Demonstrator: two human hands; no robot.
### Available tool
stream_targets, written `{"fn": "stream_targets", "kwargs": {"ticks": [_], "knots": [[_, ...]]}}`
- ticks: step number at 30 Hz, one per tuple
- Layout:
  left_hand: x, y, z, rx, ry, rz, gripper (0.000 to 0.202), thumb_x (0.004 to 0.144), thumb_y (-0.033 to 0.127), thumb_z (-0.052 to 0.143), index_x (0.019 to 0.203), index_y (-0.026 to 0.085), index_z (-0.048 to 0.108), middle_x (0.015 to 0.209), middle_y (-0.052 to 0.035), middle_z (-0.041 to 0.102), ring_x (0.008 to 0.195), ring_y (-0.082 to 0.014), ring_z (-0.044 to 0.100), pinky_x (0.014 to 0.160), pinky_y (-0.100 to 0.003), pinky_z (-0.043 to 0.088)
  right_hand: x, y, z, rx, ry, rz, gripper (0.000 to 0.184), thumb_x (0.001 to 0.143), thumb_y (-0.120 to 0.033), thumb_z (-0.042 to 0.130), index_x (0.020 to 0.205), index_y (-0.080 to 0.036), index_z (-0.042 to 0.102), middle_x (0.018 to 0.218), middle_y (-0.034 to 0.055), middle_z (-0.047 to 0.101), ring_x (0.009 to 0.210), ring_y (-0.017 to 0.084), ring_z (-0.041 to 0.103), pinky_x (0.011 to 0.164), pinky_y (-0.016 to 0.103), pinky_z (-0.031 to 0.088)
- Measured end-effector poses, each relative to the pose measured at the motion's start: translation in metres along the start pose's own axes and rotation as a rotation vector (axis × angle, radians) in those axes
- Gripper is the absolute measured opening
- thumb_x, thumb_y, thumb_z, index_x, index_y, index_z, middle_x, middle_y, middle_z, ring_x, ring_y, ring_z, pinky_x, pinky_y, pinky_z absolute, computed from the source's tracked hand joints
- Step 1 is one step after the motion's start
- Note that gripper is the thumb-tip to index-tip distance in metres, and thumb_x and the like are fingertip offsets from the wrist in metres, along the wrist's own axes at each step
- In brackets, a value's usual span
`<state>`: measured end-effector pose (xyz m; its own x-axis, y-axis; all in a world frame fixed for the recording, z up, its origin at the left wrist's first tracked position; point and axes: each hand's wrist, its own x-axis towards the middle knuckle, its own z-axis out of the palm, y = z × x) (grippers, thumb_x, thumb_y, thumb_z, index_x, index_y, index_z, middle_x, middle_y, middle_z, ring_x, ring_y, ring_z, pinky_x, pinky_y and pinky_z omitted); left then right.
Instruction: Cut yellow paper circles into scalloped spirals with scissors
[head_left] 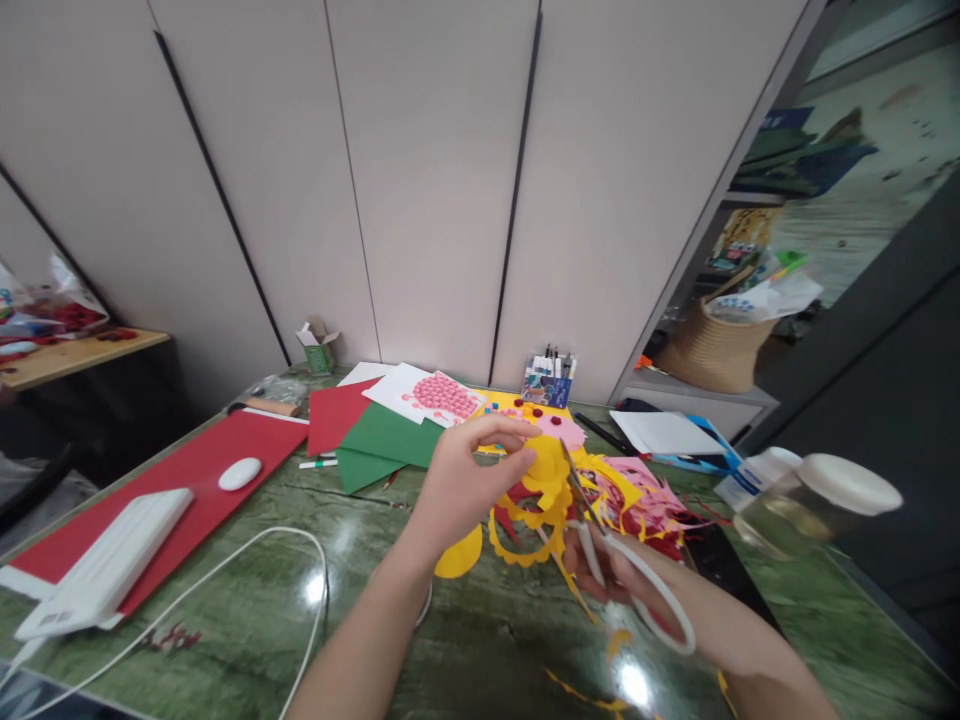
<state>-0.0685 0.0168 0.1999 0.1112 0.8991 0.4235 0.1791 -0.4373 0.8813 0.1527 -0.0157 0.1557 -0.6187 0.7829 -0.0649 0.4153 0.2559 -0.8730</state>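
Observation:
My left hand (465, 475) pinches a yellow paper cut-out (546, 472) with a scalloped edge, held up above the green marble table (480, 630). My right hand (611, 570) grips white-handled scissors (600, 540) whose blades point up into the yellow paper. A curled yellow strip (525, 550) hangs down from the cut-out. A yellow paper disc (459, 555) lies on the table just below my left hand.
Pink, red and yellow paper scraps (645, 505) pile behind the scissors. Green and red sheets (379, 440), a white keyboard (105, 565), mouse (240, 473) and cable lie left. A lidded jar (814, 505) stands right; a marker box (549, 380) at the back.

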Motion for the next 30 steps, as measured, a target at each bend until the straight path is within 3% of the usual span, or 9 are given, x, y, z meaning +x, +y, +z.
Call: {"fn": "stream_targets", "kwargs": {"ticks": [3, 8, 17, 22, 30], "knots": [[-0.001, -0.002, 0.005, -0.059, 0.029, 0.005, 0.013, 0.075, 0.017, 0.062, 0.087, 0.018, 0.066, 0.081, -0.0023, 0.068, 0.077, -0.0135, 0.062, 0.072, -0.025, 0.050, 0.000, -0.003, -0.002, 0.148, -0.089, -0.011, 0.050, 0.088, -0.064, 0.024, 0.091, -0.021, 0.051, 0.078, 0.0018, 0.048, 0.069, 0.017, 0.043, 0.067, 0.030, 0.043], [-0.001, -0.004, 0.011, -0.122, 0.052, -0.018, 0.012, 0.074, 0.017, 0.063, 0.085, 0.017, 0.066, 0.080, -0.0025, 0.068, 0.074, -0.0129, 0.062, 0.068, -0.023, 0.049, 0.000, -0.001, -0.002, 0.221, -0.124, -0.020, 0.050, 0.087, -0.066, 0.026, 0.090, -0.021, 0.050, 0.077, 0.0012, 0.045, 0.069, 0.017, 0.040, 0.070, 0.032, 0.041], [-0.003, -0.003, 0.018, -0.191, 0.091, -0.024, 0.010, 0.071, 0.013, 0.065, 0.081, 0.016, 0.065, 0.076, -0.0006, 0.066, 0.071, -0.0107, 0.062, 0.067, -0.020, 0.049, 0.002, 0.004, 0.000, 0.236, -0.093, -0.110, 0.045, 0.090, -0.060, 0.029, 0.082, -0.021, 0.049, 0.076, 0.0011, 0.042, 0.065, 0.015, 0.035, 0.062, 0.031, 0.037], [-0.005, 0.000, 0.020, -0.213, 0.082, -0.059, 0.010, 0.071, 0.014, 0.065, 0.081, 0.017, 0.065, 0.073, -0.0002, 0.066, 0.070, -0.0109, 0.062, 0.061, -0.018, 0.049, 0.002, -0.002, 0.000, 0.277, -0.101, -0.085, 0.046, 0.088, -0.063, 0.031, 0.092, -0.021, 0.049, 0.078, 0.0011, 0.039, 0.069, 0.016, 0.036, 0.067, 0.032, 0.039], [-0.009, 0.000, 0.026, -0.170, 0.133, -0.003, 0.010, 0.071, 0.014, 0.065, 0.080, 0.017, 0.065, 0.072, -0.0001, 0.066, 0.068, -0.0105, 0.061, 0.065, -0.019, 0.048, -0.001, 0.004, 0.003, 0.194, -0.006, -0.096, 0.035, 0.093, -0.052, 0.032, 0.084, -0.022, 0.048, 0.082, 0.0034, 0.044, 0.076, 0.019, 0.041, 0.075, 0.036, 0.041]]}}
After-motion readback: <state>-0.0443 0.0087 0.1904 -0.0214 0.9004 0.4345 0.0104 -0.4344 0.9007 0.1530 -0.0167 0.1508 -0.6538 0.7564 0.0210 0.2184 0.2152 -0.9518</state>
